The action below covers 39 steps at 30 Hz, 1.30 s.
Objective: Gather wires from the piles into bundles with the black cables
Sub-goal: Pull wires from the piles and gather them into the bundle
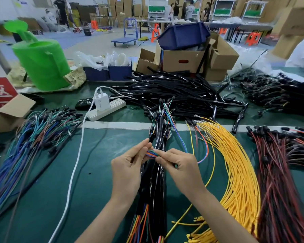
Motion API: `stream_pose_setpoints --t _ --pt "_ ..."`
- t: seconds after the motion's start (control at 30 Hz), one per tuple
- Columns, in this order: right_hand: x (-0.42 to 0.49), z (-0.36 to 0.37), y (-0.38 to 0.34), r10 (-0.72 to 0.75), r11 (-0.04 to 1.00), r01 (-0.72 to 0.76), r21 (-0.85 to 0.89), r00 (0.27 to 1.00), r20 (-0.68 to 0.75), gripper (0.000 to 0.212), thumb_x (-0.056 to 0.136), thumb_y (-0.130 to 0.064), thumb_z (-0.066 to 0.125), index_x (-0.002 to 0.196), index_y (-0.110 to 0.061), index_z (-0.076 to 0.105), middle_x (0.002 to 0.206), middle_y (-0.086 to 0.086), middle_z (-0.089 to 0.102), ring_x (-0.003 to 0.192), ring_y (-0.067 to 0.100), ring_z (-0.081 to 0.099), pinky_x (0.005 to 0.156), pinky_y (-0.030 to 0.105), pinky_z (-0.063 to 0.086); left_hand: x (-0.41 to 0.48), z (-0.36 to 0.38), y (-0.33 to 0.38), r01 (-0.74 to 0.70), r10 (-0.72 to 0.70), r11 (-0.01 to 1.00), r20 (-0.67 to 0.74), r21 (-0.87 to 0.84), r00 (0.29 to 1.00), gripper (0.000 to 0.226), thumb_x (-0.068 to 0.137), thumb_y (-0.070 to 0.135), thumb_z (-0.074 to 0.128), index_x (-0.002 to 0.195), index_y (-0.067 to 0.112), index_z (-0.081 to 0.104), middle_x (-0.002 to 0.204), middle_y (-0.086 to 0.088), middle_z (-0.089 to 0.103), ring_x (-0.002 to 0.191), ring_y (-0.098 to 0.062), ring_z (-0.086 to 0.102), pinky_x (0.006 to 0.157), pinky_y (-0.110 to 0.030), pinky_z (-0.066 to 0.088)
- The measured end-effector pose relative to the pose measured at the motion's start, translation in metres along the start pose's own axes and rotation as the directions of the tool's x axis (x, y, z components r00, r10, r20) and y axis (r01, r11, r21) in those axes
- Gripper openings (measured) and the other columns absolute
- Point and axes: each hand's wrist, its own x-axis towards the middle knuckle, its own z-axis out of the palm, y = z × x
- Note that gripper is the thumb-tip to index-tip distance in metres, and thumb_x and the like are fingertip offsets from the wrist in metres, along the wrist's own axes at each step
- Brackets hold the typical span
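Observation:
My left hand [128, 171] and my right hand [181, 169] meet at the table's middle, both pinching a small bunch of coloured wires [152, 153] stretched between their fingertips. Under them lies a long stack of bundles [156, 183], black cables with coloured wires at both ends. A fan of yellow wires [235, 165] spreads to the right, with red and black wires [281, 172] beyond it. Blue, green and brown wires [32, 137] lie in a pile at the left. A heap of black cables [175, 92] fills the table's far side.
A white power strip [106, 109] with a charger and a white cord [74, 172] crosses the green mat [98, 155]. A green watering can [42, 64], cardboard boxes [181, 60] and blue bins [119, 71] stand at the back. Another person's sleeve [302, 51] shows at the right.

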Motion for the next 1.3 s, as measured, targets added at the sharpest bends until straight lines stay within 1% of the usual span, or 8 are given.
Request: stream_pose_setpoints --t 0.17,0.3,0.43,0.73,0.9,1.03,1.13,1.3 --pt "0.0 0.0 -0.001 0.014 1.0 -0.014 -0.003 1.0 0.023 0.027 0.085 -0.016 0.068 0.112 -0.019 0.07 0.072 0.001 0.066 0.062 0.016 0.059 0.059 0.036 0.048 0.001 -0.011 0.006 -0.093 0.077 0.976 0.087 0.197 0.993 0.022 0.081 0.016 0.067 0.095 0.032 0.072 0.083 0.018 0.074 0.069 -0.005 0.07 0.067 -0.008 0.049" --pt "0.0 -0.001 -0.003 -0.03 0.996 0.038 -0.086 0.996 0.083 0.026 0.087 -0.02 0.065 0.112 -0.019 0.071 0.072 0.002 0.064 0.063 0.017 0.06 0.06 0.038 0.05 0.009 -0.02 0.01 -0.175 0.102 0.903 0.201 0.392 0.974 0.033 0.079 0.001 0.072 0.081 0.033 0.072 0.078 0.018 0.073 0.069 -0.002 0.069 0.07 -0.008 0.05" --pt "-0.003 0.0 -0.005 -0.1 0.972 0.127 -0.196 0.985 0.142 0.024 0.087 -0.02 0.061 0.107 -0.013 0.073 0.074 0.002 0.062 0.067 0.017 0.06 0.062 0.031 0.05 0.016 -0.028 0.012 -0.212 0.031 0.823 0.332 0.527 0.943 0.018 0.079 0.004 0.073 0.077 0.022 0.074 0.07 0.011 0.072 0.066 -0.003 0.067 0.068 -0.013 0.05" --pt "-0.005 -0.004 -0.001 -0.181 0.94 0.237 -0.246 0.956 0.23 0.023 0.086 -0.015 0.064 0.106 -0.009 0.073 0.076 0.004 0.062 0.067 0.022 0.057 0.059 0.031 0.05 0.039 -0.041 0.03 0.096 -0.419 0.826 0.491 0.555 0.764 0.01 0.08 0.016 0.074 0.081 0.007 0.069 0.079 -0.001 0.075 0.08 -0.007 0.07 0.072 -0.011 0.048" --pt "-0.006 -0.003 -0.001 -0.214 0.921 0.276 -0.275 0.948 0.237 0.019 0.084 -0.013 0.065 0.1 -0.007 0.074 0.072 0.005 0.062 0.062 0.023 0.055 0.056 0.03 0.049 0.04 -0.036 0.028 0.342 -0.553 0.811 0.429 0.475 0.714 0.01 0.083 0.006 0.07 0.08 -0.001 0.065 0.078 -0.012 0.073 0.079 -0.021 0.073 0.068 -0.017 0.054" --pt "-0.005 -0.004 0.0 -0.241 0.905 0.302 -0.3 0.944 0.224 0.018 0.083 -0.013 0.065 0.096 -0.007 0.075 0.071 0.005 0.064 0.059 0.024 0.055 0.055 0.03 0.049 0.041 -0.033 0.022 0.391 -0.588 0.794 0.424 0.467 0.688 0.009 0.083 0.006 0.069 0.078 0.0 0.065 0.074 -0.008 0.072 0.076 -0.017 0.072 0.066 -0.015 0.053" --pt "-0.007 -0.004 0.0 -0.249 0.898 0.314 -0.308 0.94 0.233 0.017 0.083 -0.013 0.065 0.096 -0.007 0.076 0.071 0.004 0.064 0.059 0.024 0.055 0.055 0.03 0.049 0.045 -0.033 0.018 0.357 -0.604 0.771 0.429 0.528 0.672 0.009 0.082 0.007 0.071 0.077 0.002 0.067 0.07 -0.005 0.071 0.072 -0.012 0.07 0.067 -0.015 0.052" --pt "-0.009 -0.002 0.0 -0.274 0.892 0.338 -0.299 0.932 0.237 0.02 0.08 -0.013 0.068 0.098 -0.01 0.075 0.071 0.001 0.068 0.057 0.021 0.054 0.054 0.025 0.048 0.056 -0.031 0.02 0.101 -0.541 0.734 0.487 0.672 0.685 0.011 0.079 0.008 0.074 0.076 0.007 0.063 0.074 -0.009 0.074 0.068 -0.011 0.07 0.067 -0.017 0.052"
